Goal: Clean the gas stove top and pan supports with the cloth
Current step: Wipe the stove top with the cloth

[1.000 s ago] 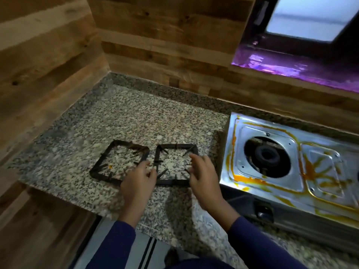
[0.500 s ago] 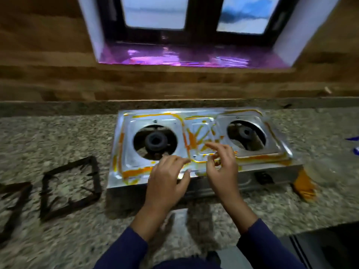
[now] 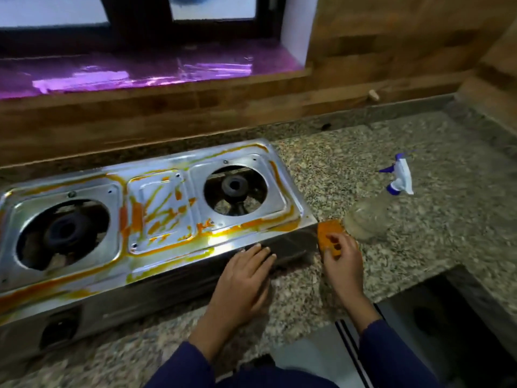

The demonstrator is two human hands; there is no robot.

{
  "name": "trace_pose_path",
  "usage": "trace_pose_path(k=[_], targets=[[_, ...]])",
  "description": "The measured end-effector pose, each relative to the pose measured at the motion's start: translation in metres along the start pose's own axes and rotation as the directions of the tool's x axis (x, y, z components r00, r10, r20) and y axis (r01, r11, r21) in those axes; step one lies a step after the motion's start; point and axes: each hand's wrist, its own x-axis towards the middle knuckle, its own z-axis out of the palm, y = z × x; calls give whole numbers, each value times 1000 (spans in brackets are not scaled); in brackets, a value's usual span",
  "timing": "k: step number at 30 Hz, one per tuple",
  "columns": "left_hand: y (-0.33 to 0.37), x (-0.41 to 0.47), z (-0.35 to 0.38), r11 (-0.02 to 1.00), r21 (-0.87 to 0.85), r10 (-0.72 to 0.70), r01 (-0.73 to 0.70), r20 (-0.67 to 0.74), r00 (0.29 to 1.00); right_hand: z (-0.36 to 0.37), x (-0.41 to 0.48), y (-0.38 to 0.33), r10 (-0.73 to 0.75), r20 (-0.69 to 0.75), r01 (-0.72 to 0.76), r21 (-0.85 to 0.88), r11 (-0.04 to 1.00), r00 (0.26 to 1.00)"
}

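Two hands: left hand (image 3: 243, 278) fingers (image 3: 260, 252) straight on stove (image 3: 193, 219), right hand (image 3: 342, 261) fingers (image 3: 335, 243) around cloth (image 3: 328, 232).

The stove (image 3: 156, 219) sits on the counter (image 3: 363, 152), below and in front of the window ledge (image 3: 140, 71). At the stove's front right corner is the cloth (image 3: 328, 236), held by the right hand (image 3: 344, 261). The spray bottle (image 3: 369, 219) is right of the stove, just beyond the cloth. The left hand (image 3: 246, 278) rests against the stove's front edge.

**Hands move right to the cloth**

The right hand (image 3: 342, 261) has left the middle panel of the stove (image 3: 167, 264) and now curls its fingers on the orange cloth (image 3: 328, 233), right of centre. The left hand (image 3: 246, 278) has slid right along the front edge. A spray bottle (image 3: 372, 217) has entered at right, and the pan supports have left the frame.
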Motion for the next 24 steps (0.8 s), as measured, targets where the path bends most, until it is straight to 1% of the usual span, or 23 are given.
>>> trace_pose_path(k=[2,5,9,11,13,15,16,17,18,19,20,21,24], targets=[[1,-1,5,999,45,13,-15,36,999,2,13,12,29,44,-27,-38,999,999],[2,-4,11,996,84,30,-34,49,998,10,30,26,43,104,-28,-141,990,994],[-1,-4,13,995,85,39,-44,51,998,21,42,41,-24,151,65,-275,959,988],[-2,-3,13,996,81,39,-43,60,997,23,43,43,-48,157,94,-296,951,986],[-2,-2,12,997,66,30,-35,71,997,18,42,38,-22,121,45,-195,980,992],[-3,-1,11,998,55,23,-28,79,997,8,42,26,76,49,-77,4,997,996],[-2,0,10,998,49,21,-25,83,996,1,43,20,151,24,-153,133,979,988],[-3,1,9,999,38,20,-24,88,996,-6,43,15,237,19,-233,276,932,971],[-3,2,7,999,27,24,-27,91,996,-13,44,9,308,36,-295,414,861,951],[-4,3,5,999,16,30,-32,94,995,-20,44,3,352,59,-329,521,787,934],[-5,5,2,999,9,39,-40,98,994,-27,43,-5,371,79,-344,590,731,925],[-6,7,0,999,4,47,-48,101,994,-33,43,-12,373,92,-344,627,699,923],[-8,12,-6,998,-8,61,-60,85,995,-47,41,-39,331,66,-283,693,663,941]])
